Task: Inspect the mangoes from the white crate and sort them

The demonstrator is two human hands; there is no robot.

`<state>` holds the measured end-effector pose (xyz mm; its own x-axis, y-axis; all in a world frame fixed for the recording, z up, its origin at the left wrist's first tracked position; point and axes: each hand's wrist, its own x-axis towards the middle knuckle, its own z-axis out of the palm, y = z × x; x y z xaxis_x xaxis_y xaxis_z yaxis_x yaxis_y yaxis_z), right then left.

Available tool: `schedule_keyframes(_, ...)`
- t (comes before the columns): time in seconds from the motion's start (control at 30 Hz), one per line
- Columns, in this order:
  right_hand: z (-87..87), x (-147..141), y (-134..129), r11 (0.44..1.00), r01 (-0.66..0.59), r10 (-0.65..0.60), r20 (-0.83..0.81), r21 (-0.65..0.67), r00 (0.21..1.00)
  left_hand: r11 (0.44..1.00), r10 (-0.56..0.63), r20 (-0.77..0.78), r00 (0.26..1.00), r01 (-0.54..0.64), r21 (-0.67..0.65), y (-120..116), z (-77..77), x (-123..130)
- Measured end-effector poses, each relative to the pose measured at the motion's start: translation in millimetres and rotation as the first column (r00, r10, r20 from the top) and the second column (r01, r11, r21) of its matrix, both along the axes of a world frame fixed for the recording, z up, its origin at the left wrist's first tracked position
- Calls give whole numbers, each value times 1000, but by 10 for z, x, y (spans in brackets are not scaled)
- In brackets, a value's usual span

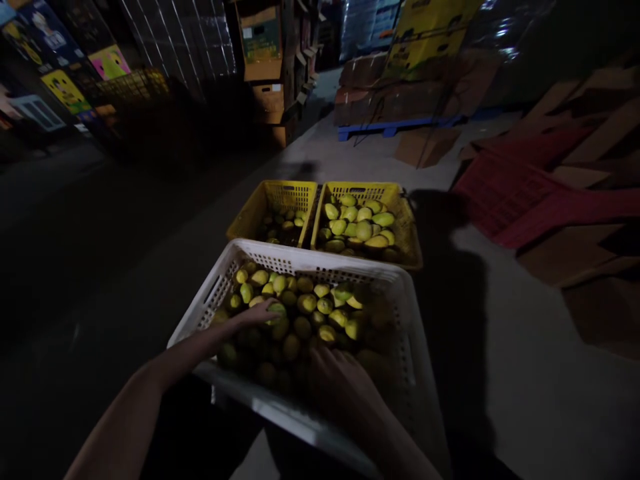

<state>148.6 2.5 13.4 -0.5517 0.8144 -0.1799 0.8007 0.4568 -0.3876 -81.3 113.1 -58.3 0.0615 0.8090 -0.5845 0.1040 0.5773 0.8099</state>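
Note:
A large white plastic crate (pixel 357 269) stands in front of me, holding many yellow-green lemons (pixel 307 304). My left hand (pixel 259 313) reaches in over its left side, with fingers closed round a greener lemon (pixel 277 311). Lower down, near the crate's front wall, my right hand (pixel 334 368) is bent over the fruit in deep shadow. Its fingers curl downward and the tips are lost in the dark, so what they grip cannot be made out.
Behind the white crate stand a left yellow crate (pixel 250 205) and a right yellow crate (pixel 411 233), both with similar fruit. A red crate (pixel 510 200) lies among cardboard boxes (pixel 575 263) on the right. Farther back are a blue pallet (pixel 390 127) and stacked cartons (pixel 267 100).

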Motion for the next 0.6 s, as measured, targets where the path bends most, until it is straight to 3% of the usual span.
schedule_keyframes(0.1,154,1,48,991,123,-131,-276,-46,952,981,-172,42,984,175,-80,-346,517,194)
schedule_keyframes(0.2,270,-4,80,965,237,-258,-583,-114,770,958,-269,194,943,283,-45,-516,1085,296)
schedule_keyframes(0.27,353,-9,81,942,297,-317,-700,-154,640,929,-348,240,906,367,-42,-507,1314,257)
schedule_keyframes(0.3,393,-11,73,932,324,-336,-727,-165,599,916,-394,201,897,402,2,-474,1350,204)
schedule_keyframes(0.33,431,-10,61,922,348,-354,-738,-172,574,903,-429,102,897,424,70,-430,1330,133)
schedule_keyframes(0.4,486,0,25,900,389,-394,-746,-194,538,868,-396,-302,867,460,185,-351,1137,-35)
schedule_keyframes(0.43,503,11,4,887,408,-418,-751,-215,511,854,-332,-541,773,490,176,-334,984,-116)
schedule_keyframes(0.47,514,26,-19,873,425,-443,-752,-238,489,851,-292,-725,624,516,102,-340,811,-186)
schedule_keyframes(0.53,529,67,-62,847,457,-488,-736,-270,470,854,-310,-794,523,520,9,-422,455,-270)
schedule_keyframes(0.6,545,118,-97,825,486,-524,-709,-287,472,846,-364,-772,520,532,-41,-559,144,-264)
